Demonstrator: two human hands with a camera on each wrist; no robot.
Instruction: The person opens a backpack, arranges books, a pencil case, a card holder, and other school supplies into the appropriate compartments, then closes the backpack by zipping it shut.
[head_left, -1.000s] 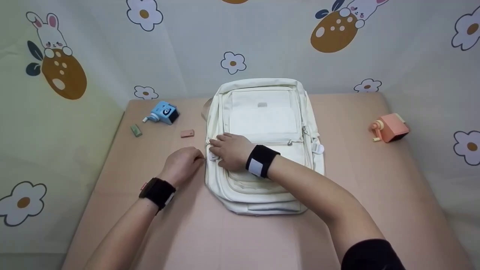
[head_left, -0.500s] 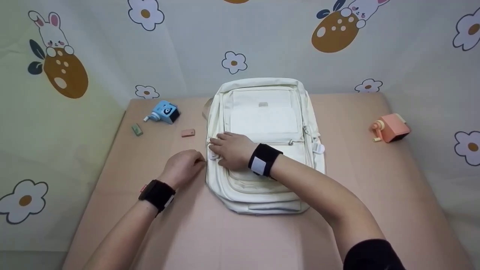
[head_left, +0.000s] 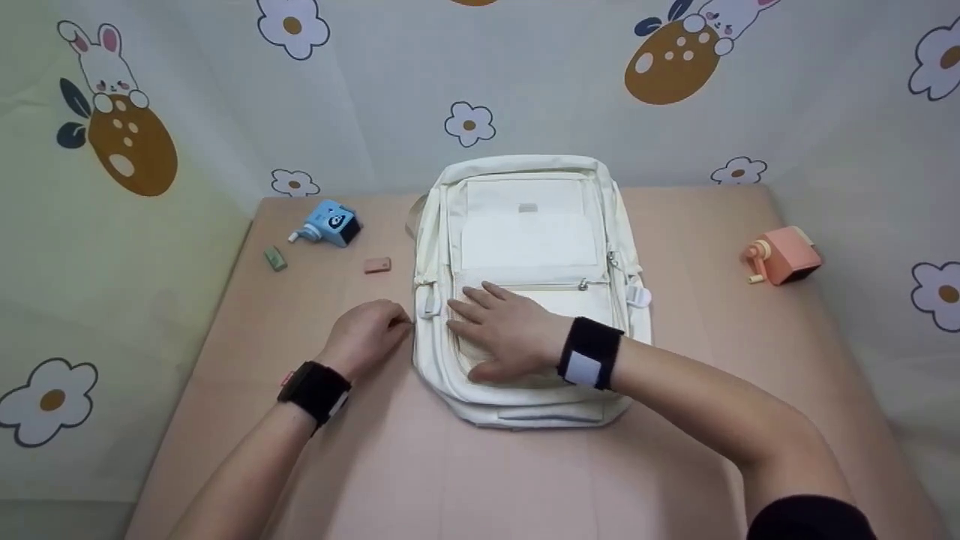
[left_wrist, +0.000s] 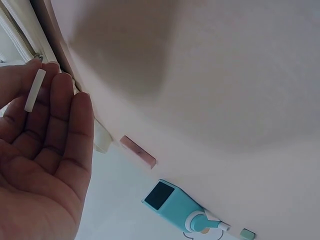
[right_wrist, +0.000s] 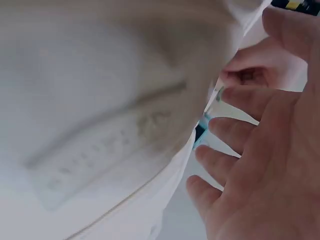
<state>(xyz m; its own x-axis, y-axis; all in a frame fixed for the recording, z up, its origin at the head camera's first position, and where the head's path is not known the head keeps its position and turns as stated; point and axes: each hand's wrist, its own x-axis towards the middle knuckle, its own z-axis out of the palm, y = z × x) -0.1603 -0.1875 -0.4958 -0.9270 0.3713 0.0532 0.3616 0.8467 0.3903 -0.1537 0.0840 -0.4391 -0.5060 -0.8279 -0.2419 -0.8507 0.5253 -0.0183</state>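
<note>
A cream backpack [head_left: 534,244] lies on the pink-covered table with its front pocket side up. At its left side edge, my left hand [head_left: 365,337] pinches a zipper pull [left_wrist: 35,91]; in the left wrist view its pale tab shows between thumb and fingers, beside a zipper. My right hand [head_left: 517,334] is over the lower front pocket, fingers straight and spread. In the right wrist view its fingers [right_wrist: 232,134] appear slightly off the fabric, holding nothing; whether any part touches the bag cannot be told.
Left of the backpack are a blue crank pencil sharpener [head_left: 330,223], a small green block [head_left: 274,259] and a small pink block [head_left: 377,265]. A coral crank sharpener [head_left: 784,255] stands at the far right. A patterned cloth [head_left: 375,82] hangs behind the table.
My right hand has moved from the backpack's left edge rightward and toward me, uncovering a white side buckle. My left hand stays nearly in place at the zipper.
</note>
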